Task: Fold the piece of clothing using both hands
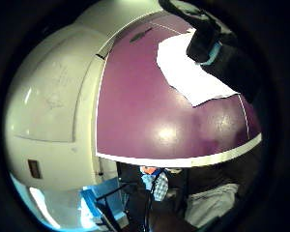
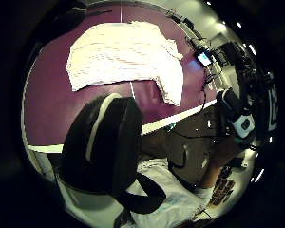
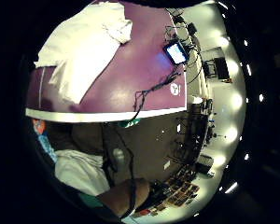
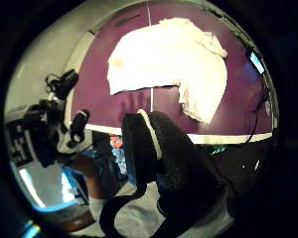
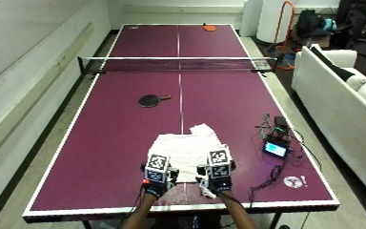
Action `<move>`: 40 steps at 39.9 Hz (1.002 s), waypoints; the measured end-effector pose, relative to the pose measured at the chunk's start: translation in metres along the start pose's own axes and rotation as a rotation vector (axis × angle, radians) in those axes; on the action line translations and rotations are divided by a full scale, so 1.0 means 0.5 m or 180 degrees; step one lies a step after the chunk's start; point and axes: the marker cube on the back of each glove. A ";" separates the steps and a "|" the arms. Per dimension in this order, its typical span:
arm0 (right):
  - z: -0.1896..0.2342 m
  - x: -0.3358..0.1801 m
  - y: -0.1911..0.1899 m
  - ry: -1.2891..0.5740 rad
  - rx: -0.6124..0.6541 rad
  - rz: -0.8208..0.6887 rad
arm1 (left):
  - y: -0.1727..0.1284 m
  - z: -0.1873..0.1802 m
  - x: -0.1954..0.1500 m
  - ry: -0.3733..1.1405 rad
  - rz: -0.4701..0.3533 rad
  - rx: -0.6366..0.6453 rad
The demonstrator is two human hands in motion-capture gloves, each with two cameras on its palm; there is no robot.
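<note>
A white garment (image 5: 186, 145) lies spread and a little rumpled on the purple table-tennis table (image 5: 106, 157), close to its near end. My left hand (image 5: 155, 185) hovers over the garment's near left edge and my right hand (image 5: 216, 183) over its near right corner, side by side. Both palm cameras look down on the garment (image 2: 123, 57) (image 4: 164, 54) lying flat on the table, with no cloth raised toward either palm. A black gloved thumb (image 2: 109, 142) curves loosely in front of the left palm, and another thumb (image 4: 164, 153) in front of the right. Neither hand holds anything.
A black paddle (image 5: 150, 100) lies mid-table beyond the garment and a red one (image 5: 209, 27) at the far end, past the net (image 5: 178, 64). A small device with a lit screen (image 5: 276, 149) and cables (image 5: 272, 174) sits right of the garment. A white sofa (image 5: 341, 95) stands to the right.
</note>
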 end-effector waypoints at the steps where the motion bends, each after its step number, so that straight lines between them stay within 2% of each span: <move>1: 0.000 0.000 0.000 0.0001 0.0005 0.0000 | 0.001 0.000 -0.001 -0.0006 -0.0002 0.0000; 17: 0.017 0.010 0.004 0.0126 0.0036 0.0000 | -0.002 0.018 0.003 -0.0059 0.0021 0.0034; 21: 0.025 0.015 0.020 0.0018 -0.0077 0.0028 | -0.015 0.058 -0.003 -0.0094 -0.0008 0.0024; 24: 0.066 0.018 0.001 -0.0112 -0.0200 -0.0009 | -0.028 0.101 -0.010 -0.0126 -0.0066 -0.0042; 27: 0.116 0.019 -0.020 -0.0170 -0.0415 -0.0002 | -0.039 0.143 -0.013 -0.0071 -0.0091 -0.0167; 29: 0.145 0.014 -0.032 -0.0208 -0.0545 -0.0024 | -0.040 0.160 -0.006 0.0114 0.0001 -0.0349; 32: 0.157 -0.003 -0.022 -0.0406 -0.0819 -0.0165 | 0.015 0.120 0.034 0.0706 0.0366 -0.0989; 34: 0.160 -0.011 -0.009 -0.0547 -0.1032 -0.0213 | 0.041 0.103 0.040 0.0618 0.0394 -0.1174; 37: 0.159 -0.008 0.008 -0.0678 -0.1261 -0.0175 | 0.032 0.128 0.017 0.0045 0.0242 -0.1022; 40: 0.162 0.008 0.002 -0.0742 -0.1072 -0.0084 | 0.018 0.147 0.028 0.0093 0.0274 -0.0690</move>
